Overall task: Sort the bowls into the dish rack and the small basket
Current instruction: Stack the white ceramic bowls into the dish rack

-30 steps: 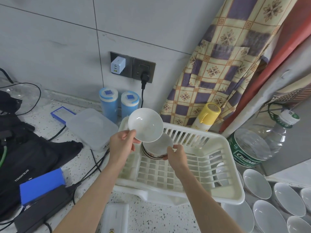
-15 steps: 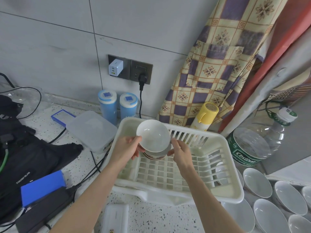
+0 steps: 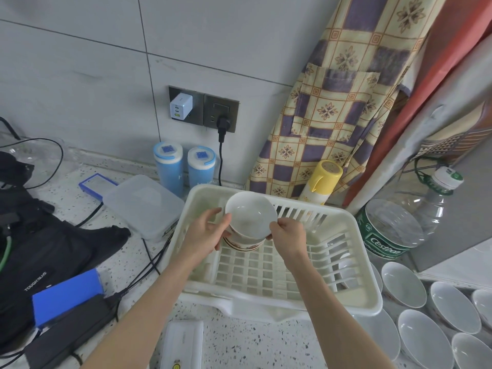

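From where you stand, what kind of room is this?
Most likely a home kitchen counter. A white dish rack sits on speckled stone, many white bowls lie beside it, and an apron hangs by the tiled wall. Both hands hold a bowl stack over the rack.

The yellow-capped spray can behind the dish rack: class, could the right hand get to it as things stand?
Probably not yet. The right hand is holding the stacked bowls in the dish rack. Once freed, the spray can stands unobstructed beyond the rack's far wall.

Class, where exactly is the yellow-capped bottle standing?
In the head view, the yellow-capped bottle stands just behind the dish rack's far rim, against the checked cloth, left of the big water bottle.
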Available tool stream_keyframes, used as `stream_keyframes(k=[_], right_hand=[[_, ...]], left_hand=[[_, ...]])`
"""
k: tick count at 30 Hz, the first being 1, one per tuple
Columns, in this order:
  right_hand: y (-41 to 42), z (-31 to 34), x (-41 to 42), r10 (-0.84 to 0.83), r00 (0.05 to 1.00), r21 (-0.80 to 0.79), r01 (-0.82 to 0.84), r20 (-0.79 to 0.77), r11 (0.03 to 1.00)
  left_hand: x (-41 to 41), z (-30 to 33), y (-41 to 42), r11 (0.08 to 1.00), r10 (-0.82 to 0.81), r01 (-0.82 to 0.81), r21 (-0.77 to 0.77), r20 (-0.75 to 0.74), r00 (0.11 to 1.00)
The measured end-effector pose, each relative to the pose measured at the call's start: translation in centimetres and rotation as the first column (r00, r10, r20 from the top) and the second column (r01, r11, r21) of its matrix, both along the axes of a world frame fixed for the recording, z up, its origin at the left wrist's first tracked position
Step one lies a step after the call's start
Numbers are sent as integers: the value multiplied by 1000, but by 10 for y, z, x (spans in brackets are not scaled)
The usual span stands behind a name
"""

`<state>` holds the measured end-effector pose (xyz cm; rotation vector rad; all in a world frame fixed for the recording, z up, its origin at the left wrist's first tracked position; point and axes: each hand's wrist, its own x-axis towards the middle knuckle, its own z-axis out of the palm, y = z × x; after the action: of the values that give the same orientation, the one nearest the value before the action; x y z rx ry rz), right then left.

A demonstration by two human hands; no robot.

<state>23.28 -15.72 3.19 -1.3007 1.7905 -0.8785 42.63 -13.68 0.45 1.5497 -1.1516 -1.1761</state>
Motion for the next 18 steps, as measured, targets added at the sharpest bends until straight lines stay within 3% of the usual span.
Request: stream_keyframes(k=[7, 18], right_hand=[[-3, -4, -1, -55, 998, -21, 55, -9, 998], [-4, -14, 3, -4, 1000, 102, 6, -20, 995]], left_hand=[[1, -14, 0, 981, 50, 7, -194, 288, 956], [1, -12, -1, 991, -62, 110, -80, 456, 888]])
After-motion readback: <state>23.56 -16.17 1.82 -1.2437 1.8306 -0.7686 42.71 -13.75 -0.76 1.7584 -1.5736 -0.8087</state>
